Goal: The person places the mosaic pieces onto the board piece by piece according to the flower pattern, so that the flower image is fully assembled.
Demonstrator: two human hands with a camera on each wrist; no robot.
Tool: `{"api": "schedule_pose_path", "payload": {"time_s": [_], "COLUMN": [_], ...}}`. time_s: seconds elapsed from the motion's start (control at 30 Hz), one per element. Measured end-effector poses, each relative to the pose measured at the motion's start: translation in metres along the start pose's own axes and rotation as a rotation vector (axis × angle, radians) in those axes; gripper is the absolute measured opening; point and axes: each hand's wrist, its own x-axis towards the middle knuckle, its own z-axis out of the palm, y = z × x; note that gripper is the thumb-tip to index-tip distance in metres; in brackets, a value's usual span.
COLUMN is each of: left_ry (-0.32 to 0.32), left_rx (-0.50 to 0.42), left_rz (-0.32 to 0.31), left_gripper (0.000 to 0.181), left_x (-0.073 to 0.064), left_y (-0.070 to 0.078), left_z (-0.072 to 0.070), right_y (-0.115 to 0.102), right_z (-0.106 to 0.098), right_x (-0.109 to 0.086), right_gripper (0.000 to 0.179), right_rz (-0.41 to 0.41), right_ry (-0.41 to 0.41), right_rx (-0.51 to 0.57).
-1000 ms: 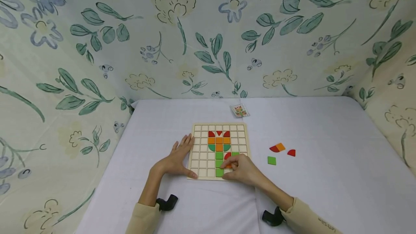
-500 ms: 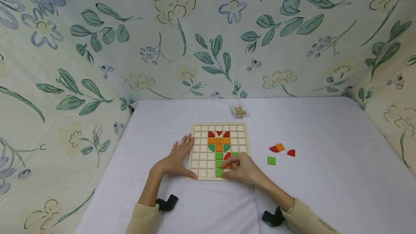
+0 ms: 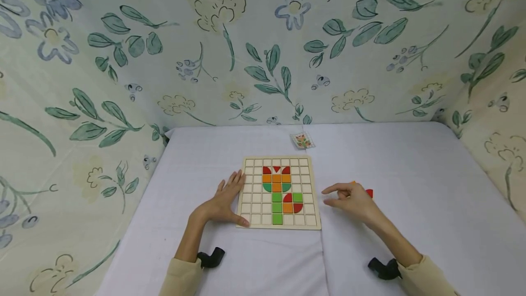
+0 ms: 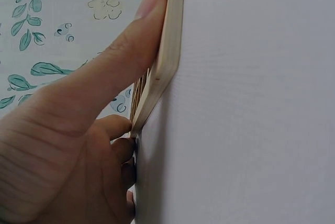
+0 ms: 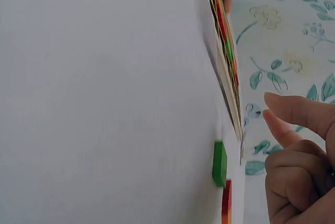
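A wooden grid board (image 3: 255, 207) lies on the white-covered table. Red, orange and green tiles in its cells make a tulip shape. Along the board's left side rests my left hand (image 3: 226, 200), fingers spread; the left wrist view has its thumb (image 4: 131, 46) on the board's edge. My right hand (image 3: 355, 202) is just right of the board, thumb and index finger parted with nothing between them. Under it, a green square tile (image 5: 219, 164) and a red tile (image 5: 226, 198) stand out in the right wrist view. In the head view the hand covers most of the loose tiles.
Behind the board lies a small picture card (image 3: 302, 140) with a printed tile pattern. A floral cloth (image 3: 263, 95) hangs at the back and sides of the table. Black camera mounts (image 3: 211, 257) sit at both wrists.
My right hand has left the board and moved right, over the loose tiles. A red quarter-round tile and an orange square now show in the cells it covered. The left hand stays put.
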Motion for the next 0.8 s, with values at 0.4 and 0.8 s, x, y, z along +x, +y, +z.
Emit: {"api": "schedule_pose_path", "payload": {"time_s": [0.4, 0.8], "left_ry": [0.003, 0.007], "left_rx": [-0.005, -0.005], "left_rz": [0.007, 0.013], "left_gripper": [0.143, 0.142], "left_x": [0.0, 0.001], "left_y": [-0.004, -0.002], "left_z": [0.003, 0.002], "right_y": [0.046, 0.054], "right_z": [-0.047, -0.048], "right_x": [-0.002, 0.011], "right_gripper": [0.039, 0.039], "right_rz": [0.1, 0.098], "right_ry": [0.103, 0.045], "right_rx": [-0.072, -0.043]}}
